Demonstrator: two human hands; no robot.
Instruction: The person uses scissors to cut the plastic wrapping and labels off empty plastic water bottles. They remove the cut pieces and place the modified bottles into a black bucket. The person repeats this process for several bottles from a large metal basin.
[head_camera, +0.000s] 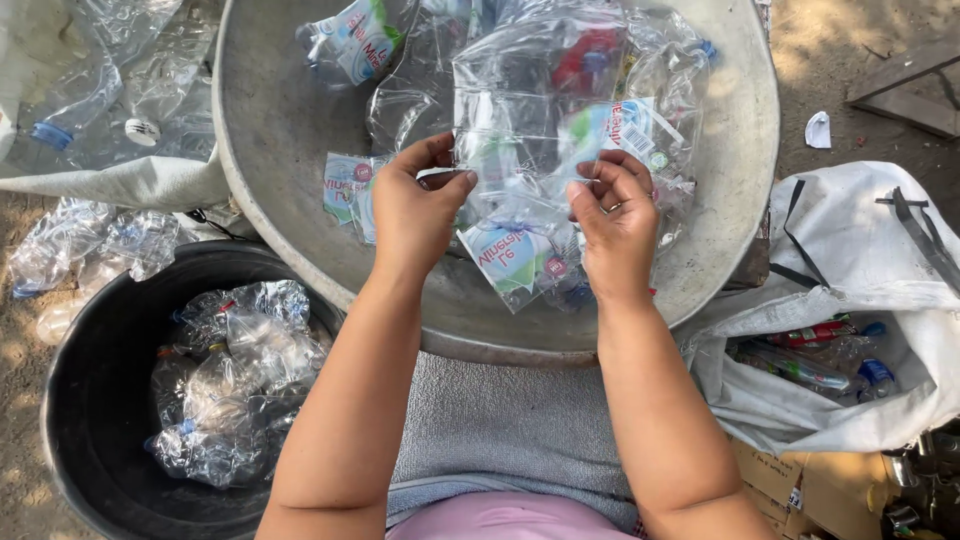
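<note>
1. The crushed clear plastic bottle (520, 150) hangs over the big metal basin (280, 130), which is full of other bottles.
2. My left hand (415, 215) pinches its left edge; my right hand (615, 235) pinches its label side.
3. A black tub (90, 400) of stripped bottles sits lower left, and a white sack (850, 260) lies to the right.

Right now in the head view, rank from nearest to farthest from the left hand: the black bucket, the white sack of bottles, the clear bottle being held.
1. Clear bottle: held by left hand over the metal basin.
2. Black bucket: lower left.
3. White sack: far right.
</note>
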